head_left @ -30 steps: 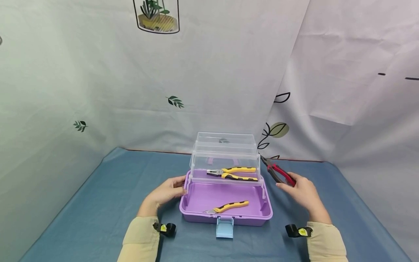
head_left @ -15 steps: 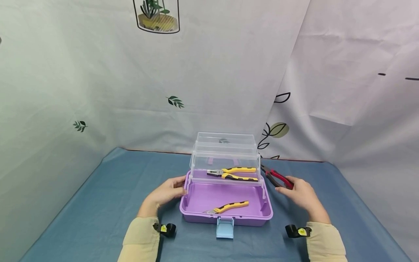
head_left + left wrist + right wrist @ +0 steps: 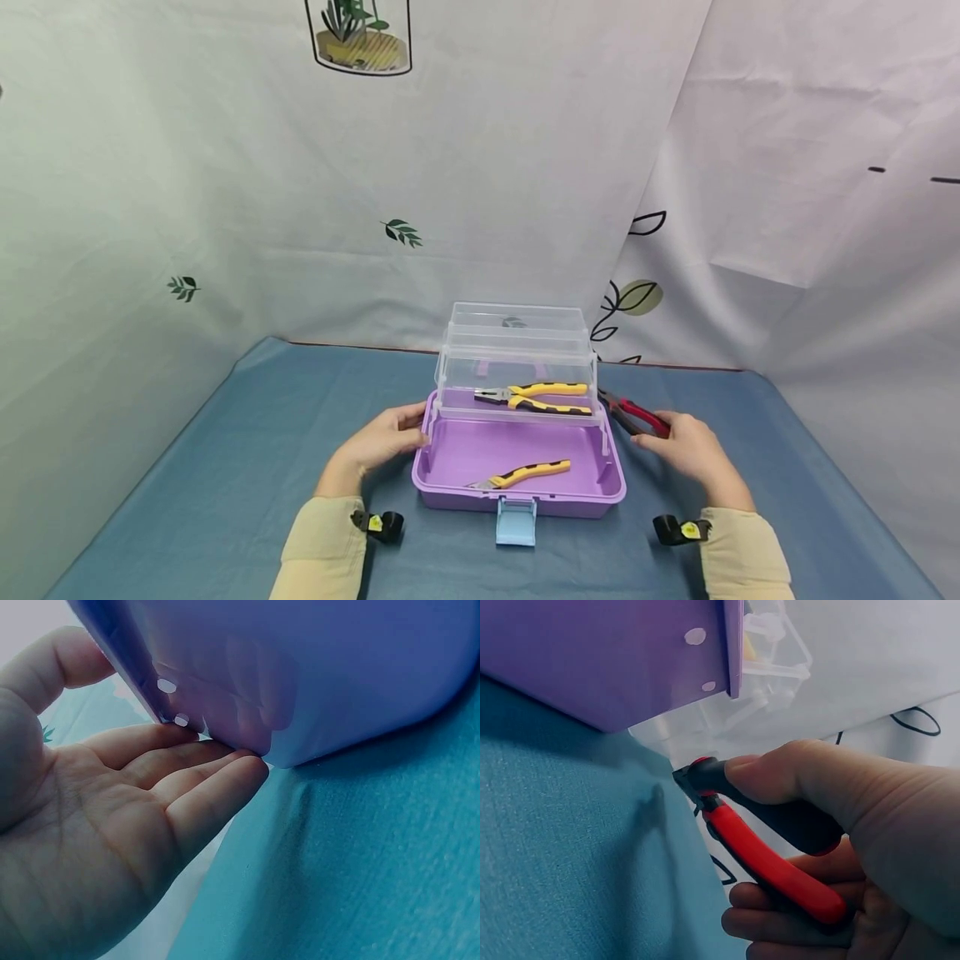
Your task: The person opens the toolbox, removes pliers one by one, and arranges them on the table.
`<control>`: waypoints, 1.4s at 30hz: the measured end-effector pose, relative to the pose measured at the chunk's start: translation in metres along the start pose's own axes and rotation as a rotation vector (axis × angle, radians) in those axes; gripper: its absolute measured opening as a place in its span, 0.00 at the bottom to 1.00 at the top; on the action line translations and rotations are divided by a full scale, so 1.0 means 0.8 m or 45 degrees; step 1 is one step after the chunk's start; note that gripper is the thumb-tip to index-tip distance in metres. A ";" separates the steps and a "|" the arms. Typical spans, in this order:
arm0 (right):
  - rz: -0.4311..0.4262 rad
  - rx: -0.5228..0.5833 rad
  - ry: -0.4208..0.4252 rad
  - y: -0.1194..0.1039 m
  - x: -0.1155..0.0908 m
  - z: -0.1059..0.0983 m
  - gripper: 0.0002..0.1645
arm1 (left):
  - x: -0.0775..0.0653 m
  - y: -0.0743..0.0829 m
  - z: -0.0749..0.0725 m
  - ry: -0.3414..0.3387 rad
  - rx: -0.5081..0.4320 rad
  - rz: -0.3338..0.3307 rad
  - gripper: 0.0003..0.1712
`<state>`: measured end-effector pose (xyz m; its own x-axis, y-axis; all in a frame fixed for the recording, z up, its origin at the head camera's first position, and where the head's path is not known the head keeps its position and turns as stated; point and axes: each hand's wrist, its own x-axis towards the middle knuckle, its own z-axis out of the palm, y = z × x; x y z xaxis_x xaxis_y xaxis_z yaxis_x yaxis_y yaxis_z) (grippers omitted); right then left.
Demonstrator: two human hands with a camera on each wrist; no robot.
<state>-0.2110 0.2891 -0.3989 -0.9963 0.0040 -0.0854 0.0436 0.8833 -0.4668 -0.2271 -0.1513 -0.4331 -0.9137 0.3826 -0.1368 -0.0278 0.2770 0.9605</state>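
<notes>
A purple toolbox point(image 3: 487, 450) stands with its clear lid raised at the back. My left hand point(image 3: 382, 442) holds its left wall; in the left wrist view the fingers point(image 3: 217, 787) lie against the outside and the thumb is at the rim. My right hand point(image 3: 693, 450) grips pliers point(image 3: 637, 415) with red and black handles beside the box's right wall. In the right wrist view, the thumb presses the black handle and the red handle point(image 3: 769, 859) lies toward the other fingers. The pliers' tips are near the box's back right corner, low over the cloth.
Yellow-and-black pliers point(image 3: 532, 397) lie in the clear upper tray point(image 3: 517, 419). Another yellow-handled tool point(image 3: 528, 473) lies in the box's bottom, partly hidden by the front wall. A light-blue latch point(image 3: 516, 523) hangs at the front. Blue cloth point(image 3: 247, 467) covers the table.
My right hand has lowered slightly with the red-and-black pliers, which now sit lower beside the box. My left hand and the toolbox have stayed in place.
</notes>
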 end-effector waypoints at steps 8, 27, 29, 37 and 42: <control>0.031 -0.041 -0.024 0.001 0.001 0.002 0.43 | 0.000 -0.001 -0.003 -0.025 0.000 0.021 0.43; 0.110 -0.061 -0.106 0.002 0.007 0.011 0.44 | 0.001 -0.002 -0.004 -0.061 -0.016 0.055 0.43; 0.121 -0.062 -0.114 0.001 0.007 0.011 0.44 | 0.001 -0.002 -0.004 -0.053 -0.014 0.047 0.43; 0.148 -0.088 -0.146 -0.002 0.005 0.015 0.45 | 0.000 0.000 -0.003 -0.024 0.004 0.024 0.43; 0.151 -0.100 -0.157 -0.002 0.005 0.017 0.46 | 0.001 -0.001 -0.002 -0.007 0.002 0.008 0.43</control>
<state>-0.2144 0.2814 -0.4101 -0.9678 0.0572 -0.2453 0.1497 0.9138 -0.3775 -0.2283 -0.1525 -0.4333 -0.9117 0.3890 -0.1323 -0.0217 0.2760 0.9609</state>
